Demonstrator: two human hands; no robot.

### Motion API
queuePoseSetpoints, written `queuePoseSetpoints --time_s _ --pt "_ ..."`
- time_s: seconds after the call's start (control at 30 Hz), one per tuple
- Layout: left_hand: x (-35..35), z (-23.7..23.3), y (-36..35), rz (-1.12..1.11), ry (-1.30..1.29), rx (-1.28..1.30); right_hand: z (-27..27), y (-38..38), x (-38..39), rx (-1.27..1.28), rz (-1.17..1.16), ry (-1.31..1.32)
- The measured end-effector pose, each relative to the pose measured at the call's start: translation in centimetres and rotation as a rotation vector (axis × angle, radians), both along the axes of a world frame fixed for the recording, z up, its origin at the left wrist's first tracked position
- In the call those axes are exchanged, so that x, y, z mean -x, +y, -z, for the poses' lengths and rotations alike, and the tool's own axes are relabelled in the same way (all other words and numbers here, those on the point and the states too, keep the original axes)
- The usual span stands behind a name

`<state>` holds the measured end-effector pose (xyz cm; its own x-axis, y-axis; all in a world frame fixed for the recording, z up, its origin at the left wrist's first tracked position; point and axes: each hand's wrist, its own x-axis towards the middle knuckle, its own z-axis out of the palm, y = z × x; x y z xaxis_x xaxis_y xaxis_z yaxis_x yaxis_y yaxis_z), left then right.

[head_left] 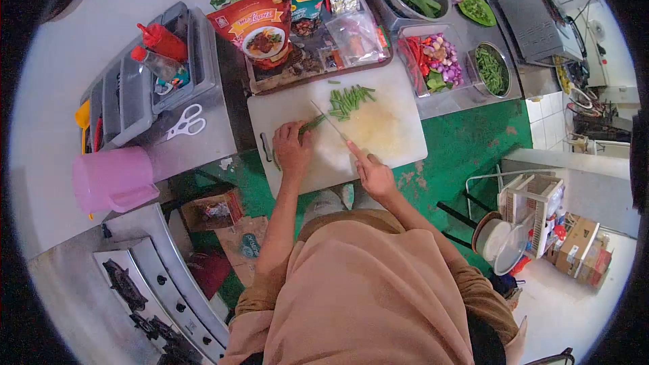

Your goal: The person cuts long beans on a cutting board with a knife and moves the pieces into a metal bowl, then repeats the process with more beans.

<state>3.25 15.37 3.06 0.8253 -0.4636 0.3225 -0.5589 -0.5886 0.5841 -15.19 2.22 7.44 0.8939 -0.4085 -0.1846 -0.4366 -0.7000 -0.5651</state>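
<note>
On the white cutting board (399, 145), my left hand (292, 145) presses down on a small bunch of green beans (312, 124), fingers curled over it. My right hand (376, 176) grips the handle of a knife (331, 122), whose blade reaches up and left to the end of the bunch. Cut bean pieces (349, 101) lie in a loose pile just right of the blade. A single piece (334, 82) rests apart near the board's top edge. My left palm hides part of the beans.
Behind the board stands a tray (270, 86) with seasoning packets (260, 30). At right are a container of shallots and chilies (439, 61) and a bowl of cut greens (492, 71). White scissors (186, 123), a pink jug (111, 176) and a stove (159, 297) are at left.
</note>
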Motion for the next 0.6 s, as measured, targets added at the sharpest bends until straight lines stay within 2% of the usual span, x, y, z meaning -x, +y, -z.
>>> queuePoseSetpoints --time_s 0.07,0.13,0.43,0.53,0.6 --pt "-0.2 0.3 0.5 -0.007 -0.018 -0.046 -0.2 0.1 -0.2 0.007 -0.010 0.004" --pt "-0.2 0.6 0.5 0.019 0.086 -0.026 -0.3 0.3 -0.2 0.020 -0.041 -0.035" --pt "-0.2 0.4 0.4 0.002 0.059 -0.017 -0.6 2.3 -0.5 0.111 -0.068 0.122" --pt "-0.2 0.8 0.2 0.006 0.032 -0.004 0.5 2.4 -0.5 0.168 -0.085 0.057" --pt "-0.1 0.8 0.2 0.009 0.054 0.025 0.4 2.3 -0.4 0.118 -0.080 0.077"
